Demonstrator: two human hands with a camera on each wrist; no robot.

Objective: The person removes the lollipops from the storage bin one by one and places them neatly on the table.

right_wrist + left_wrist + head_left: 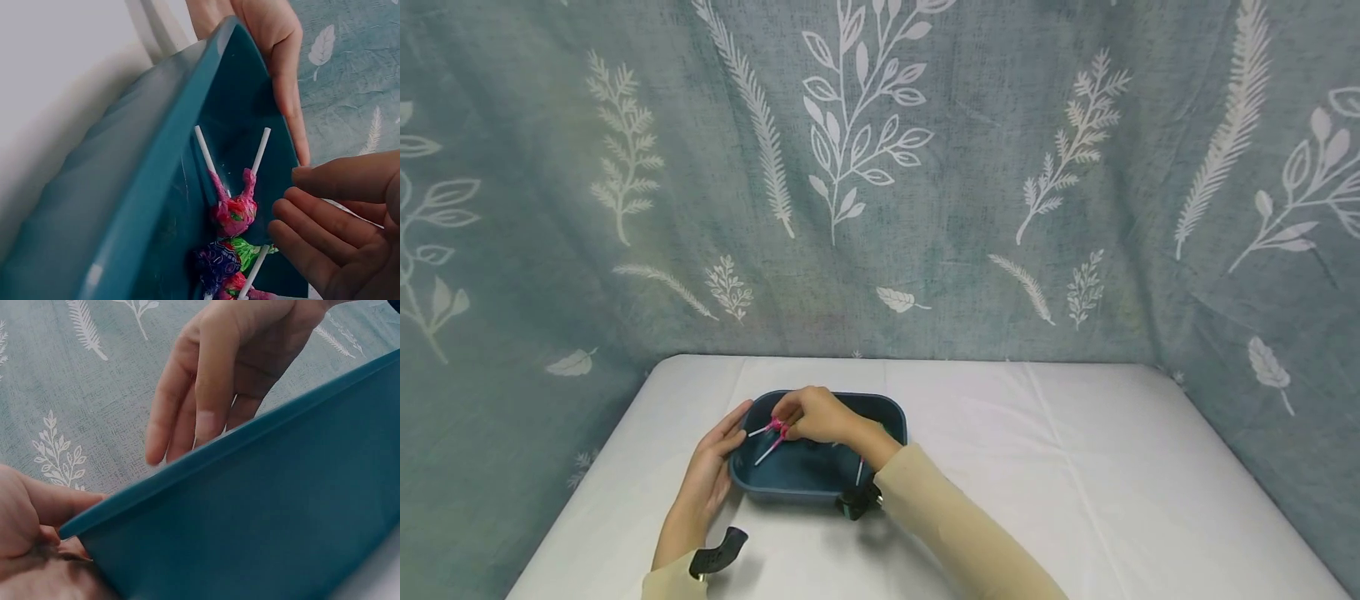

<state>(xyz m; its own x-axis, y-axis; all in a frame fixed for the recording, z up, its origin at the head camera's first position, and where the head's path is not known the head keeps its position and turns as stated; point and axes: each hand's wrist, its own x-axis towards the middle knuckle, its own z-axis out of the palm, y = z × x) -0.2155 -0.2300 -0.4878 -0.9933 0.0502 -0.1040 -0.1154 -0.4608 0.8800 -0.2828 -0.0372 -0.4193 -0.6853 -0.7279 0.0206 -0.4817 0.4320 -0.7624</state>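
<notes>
A dark teal plastic bin [808, 495] stands on the white-covered table, with several wrapped lollipops in it. Two pink-wrapped lollipops [234, 212] have white sticks pointing toward the bin's left end. Beside them lie a dark blue wrapped lollipop [217, 265] and a green wrapper [247, 252]. My left hand [711, 467] rests against the outside of the bin's left end, fingers extended and thumb by the rim. Over the bin reaches my right hand [820, 417], its fingers [312, 219] spread loosely and apart from the lollipops in the right wrist view.
The white tablecloth [1037, 483] extends to the right of the bin. A grey-green curtain [962, 208] with white leaf prints hangs behind and at both sides. Black wrist cameras [718, 552] are worn on both arms.
</notes>
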